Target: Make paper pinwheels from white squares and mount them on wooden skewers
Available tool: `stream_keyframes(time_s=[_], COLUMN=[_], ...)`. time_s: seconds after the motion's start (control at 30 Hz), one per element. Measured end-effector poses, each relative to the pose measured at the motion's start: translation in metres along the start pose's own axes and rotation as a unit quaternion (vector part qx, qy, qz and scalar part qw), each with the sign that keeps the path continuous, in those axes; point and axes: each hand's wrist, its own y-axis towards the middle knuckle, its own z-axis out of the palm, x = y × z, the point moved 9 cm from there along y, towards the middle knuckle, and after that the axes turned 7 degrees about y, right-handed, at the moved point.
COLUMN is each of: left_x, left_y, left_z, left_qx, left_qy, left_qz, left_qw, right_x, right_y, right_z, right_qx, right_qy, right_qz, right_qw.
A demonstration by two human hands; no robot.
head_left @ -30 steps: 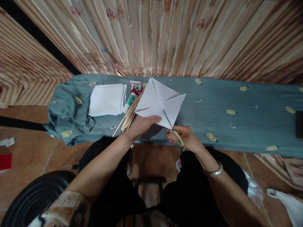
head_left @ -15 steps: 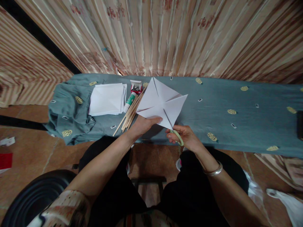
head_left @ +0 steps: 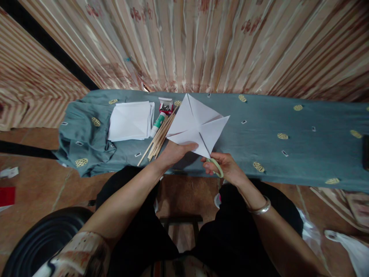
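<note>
A white square of paper [head_left: 184, 123], slit from its corners toward the middle, is raised over the cloth-covered table. My left hand [head_left: 179, 151] grips its near edge, thumb on top and fingers hidden underneath. In my right hand [head_left: 223, 165] is a pair of scissors [head_left: 218, 167] with pale green handles. The blades lie along the slit at the paper's near corner, partly hidden by it. Left of the paper are several thin wooden sticks [head_left: 158, 143], a green-and-white glue stick [head_left: 158, 125] and a small red-and-white box [head_left: 166, 105] of shiny metal pieces.
A stack of white paper [head_left: 129, 121] rests on the table's left part. The blue-green patterned tablecloth [head_left: 311, 154] stretches to the right, with a dark object [head_left: 365, 152] at the far edge. Behind hangs a pleated curtain [head_left: 196, 46]. A black round stool [head_left: 43, 242] stands low at left.
The paper has shifted very slightly to the right. Both hands keep nearly the same place and grip, with the scissors still at the near corner.
</note>
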Motion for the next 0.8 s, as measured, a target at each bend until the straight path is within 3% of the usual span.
stream_keyframes(time_s=[0.53, 0.8], left_x=[0.0021, 0.0042], left_y=[-0.0017, -0.0034], left_z=[0.0033, 0.0046], left_qx=[0.017, 0.018], left_qy=[0.045, 0.013], left_qz=[-0.010, -0.029], left_qw=[0.999, 0.999], right_x=[0.0002, 0.0018], right_y=[0.0004, 0.0003], right_z=[-0.0004, 0.0006], right_qx=[0.003, -0.002], right_qy=[-0.001, -0.008], right_qz=[-0.014, -0.015], right_qw=[1.000, 1.000])
